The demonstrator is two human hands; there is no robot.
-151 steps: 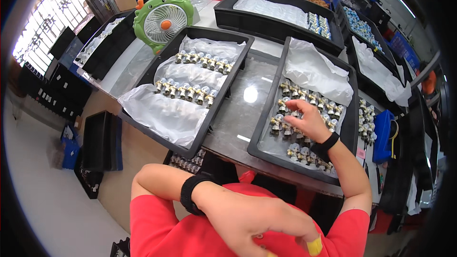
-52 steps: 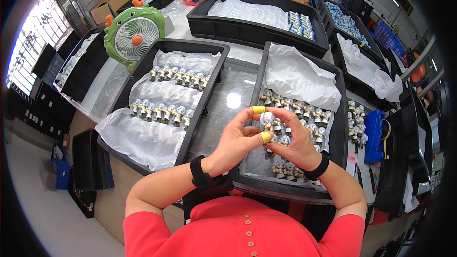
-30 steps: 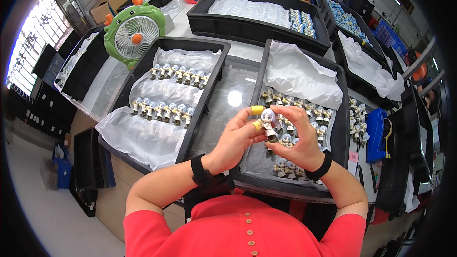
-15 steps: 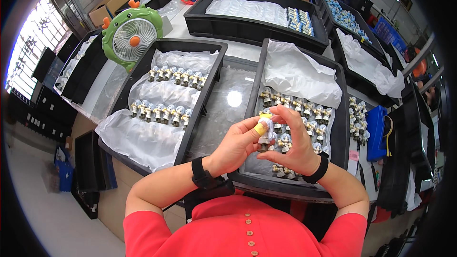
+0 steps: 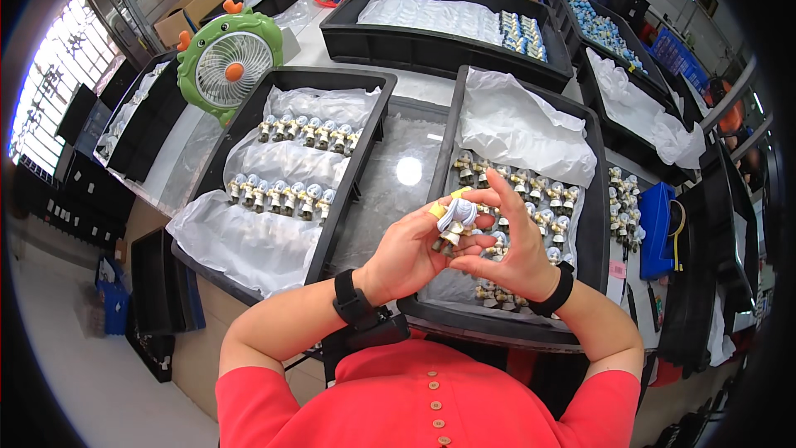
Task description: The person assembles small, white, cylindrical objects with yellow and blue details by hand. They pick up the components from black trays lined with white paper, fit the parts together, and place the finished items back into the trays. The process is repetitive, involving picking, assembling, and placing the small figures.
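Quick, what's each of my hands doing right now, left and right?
Left hand: closed, holding a small pale-haired figurine.
Right hand: open, beside the figurine; whether it touches it cannot be told.

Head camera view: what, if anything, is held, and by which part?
A small pale-haired figurine in white clothing, held in the left hand: thumb beside its head, fingers behind its body. Exact contact is hidden.

Head-worn fisheye, near view
I look down past the red shirt (image 5: 365, 398) at bottom centre, facing forward across the table (image 5: 390, 153).
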